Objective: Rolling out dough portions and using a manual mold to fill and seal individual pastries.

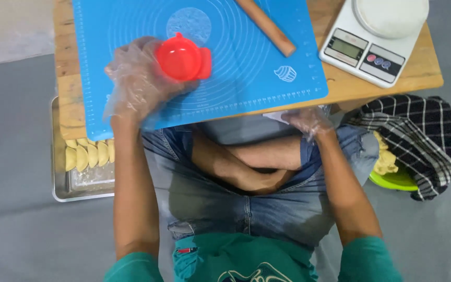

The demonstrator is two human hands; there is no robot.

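Looking down from the head camera, a person sits cross-legged on a grey floor [16,230] behind a low wooden table [66,78]. Both hands wear thin clear plastic gloves.

The left hand [137,86] is raised over the near left part of a blue baking mat [246,78] that covers most of the table. Its fingers are curled around a red plastic dumpling press [182,58], which looks folded shut, its rounded side facing up and its hinge end toward the right. The press is held above the mat, just near a pale floury circle [193,23] printed or dusted at the mat's far middle.

The right hand [309,121] is down at the near edge of the table, below the mat's right corner. Its fingers are loosely bent and it holds nothing that can be seen; whether it touches the table edge cannot be told.

A wooden rolling pin [266,26] lies slanted across the far right part of the mat. Beside the mat, at the table's right end, stands a white kitchen scale [361,52] with a white round dish [391,15] on top.

On the floor to the left, partly under the table, a metal tray [79,188] holds a row of folded yellow dumplings [90,155]. To the right, a black and white checked cloth [418,133] drapes over a green bowl [392,180] with yellow dough [384,159] showing.
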